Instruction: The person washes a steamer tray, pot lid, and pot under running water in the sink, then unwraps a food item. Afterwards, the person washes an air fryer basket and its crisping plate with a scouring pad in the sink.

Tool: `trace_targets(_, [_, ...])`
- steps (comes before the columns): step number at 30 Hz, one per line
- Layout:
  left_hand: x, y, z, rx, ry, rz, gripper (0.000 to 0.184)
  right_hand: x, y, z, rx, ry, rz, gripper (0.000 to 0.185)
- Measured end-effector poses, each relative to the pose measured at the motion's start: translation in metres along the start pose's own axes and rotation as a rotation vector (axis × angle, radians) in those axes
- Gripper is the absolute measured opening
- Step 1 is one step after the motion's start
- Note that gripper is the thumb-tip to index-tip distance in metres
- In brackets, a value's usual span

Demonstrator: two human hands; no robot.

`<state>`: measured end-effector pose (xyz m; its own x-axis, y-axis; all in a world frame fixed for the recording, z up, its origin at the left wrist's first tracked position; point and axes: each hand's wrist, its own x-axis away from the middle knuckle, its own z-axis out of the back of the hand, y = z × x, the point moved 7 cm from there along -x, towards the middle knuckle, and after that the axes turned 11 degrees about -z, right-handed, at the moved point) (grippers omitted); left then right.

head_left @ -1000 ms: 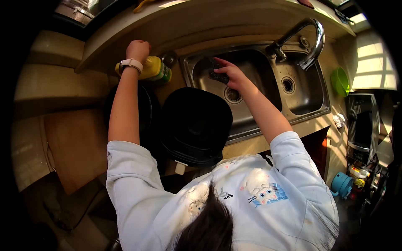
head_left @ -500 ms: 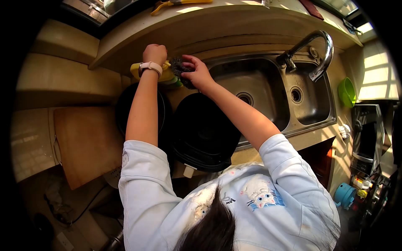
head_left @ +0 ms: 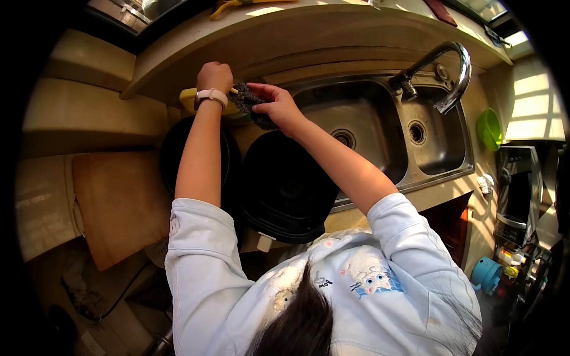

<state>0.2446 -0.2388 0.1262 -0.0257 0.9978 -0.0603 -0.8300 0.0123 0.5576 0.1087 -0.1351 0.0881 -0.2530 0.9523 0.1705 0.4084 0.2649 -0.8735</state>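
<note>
My left hand point(head_left: 215, 77), with a pale watch on its wrist, is closed over the top of a yellow dish soap pump bottle point(head_left: 188, 98). My wrist and hand hide much of the bottle. Just to the right, a dark, curly steel wool scrubber point(head_left: 252, 108) is gripped by the fingers of my right hand point(head_left: 280, 108). The scrubber is by the bottle's small yellow spout. Below my hands sit a black pan point(head_left: 172, 155), partly behind my left forearm, and a black pot-like vessel point(head_left: 288, 184) with a white tab at its near side.
To the right is a steel double sink point(head_left: 371, 127) with a curved chrome faucet point(head_left: 460, 65). A green bowl point(head_left: 489, 129) stands beyond it. A wooden cutting board point(head_left: 119, 204) lies on the left. Along the back runs a raised ledge point(head_left: 320, 26).
My right hand has tilted the scrubber and brought it slightly left, closer to the bottle's spout. My left hand stays on the bottle; the whole view has shifted a little.
</note>
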Motion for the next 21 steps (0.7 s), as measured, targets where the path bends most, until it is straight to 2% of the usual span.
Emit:
trace_targets(2, [0.002, 0.002, -0.002, 0.023, -0.017, -0.007, 0.025, 0.007, 0.0, 0.004, -0.009, -0.018, -0.057, 0.049])
trace_targets(4, [0.021, 0.025, 0.032, 0.113, 0.465, -0.325, 0.022, 0.017, -0.011, 0.007, -0.051, -0.036, -0.07, 0.049])
trace_targets(5, [0.045, 0.048, 0.05, -0.237, 0.704, -0.601, 0.017, 0.026, -0.015, 0.009, -0.107, -0.048, -0.087, 0.049])
trace_targets(6, [0.058, 0.056, 0.065, -0.124, 0.77, -0.804, 0.015, 0.033, -0.017, 0.013, -0.117, -0.06, -0.115, 0.048])
trace_targets(7, [0.082, 0.071, 0.084, -0.105, 0.815, -0.872, 0.015, 0.039, -0.016, 0.02, -0.128, -0.07, -0.142, 0.046])
trace_targets(8, [0.097, 0.07, 0.098, 0.009, 0.765, -0.863, 0.016, 0.044, -0.013, 0.029, -0.145, -0.07, -0.155, 0.046])
trace_targets(11, [0.189, 0.065, 0.128, 0.199, 0.656, -0.665, 0.017, 0.061, -0.006, 0.051, -0.161, -0.073, -0.208, 0.046])
trace_targets(12, [0.218, 0.04, 0.122, 0.343, 0.583, -0.572, 0.015, 0.067, -0.006, 0.056, -0.123, -0.069, -0.205, 0.049])
trace_targets(14, [0.281, -0.013, 0.087, 0.649, 0.361, -0.202, 0.013, 0.086, -0.01, 0.053, -0.1, -0.087, -0.243, 0.049])
trace_targets(15, [0.313, -0.033, 0.064, 0.775, 0.33, 0.003, 0.015, 0.094, -0.008, 0.053, -0.072, -0.095, -0.288, 0.049])
trace_targets(17, [0.365, -0.055, 0.024, 0.626, 0.315, 0.132, 0.017, 0.102, 0.013, 0.053, 0.043, -0.152, -0.321, 0.048])
trace_targets(19, [0.396, -0.07, -0.009, 0.899, 0.419, 0.265, 0.02, 0.105, 0.033, 0.039, 0.741, -0.154, -0.217, 0.046])
trace_targets(21, [0.406, -0.064, -0.015, 0.823, 0.642, 0.229, 0.022, 0.112, 0.063, 0.012, 1.17, -0.28, -0.179, 0.044])
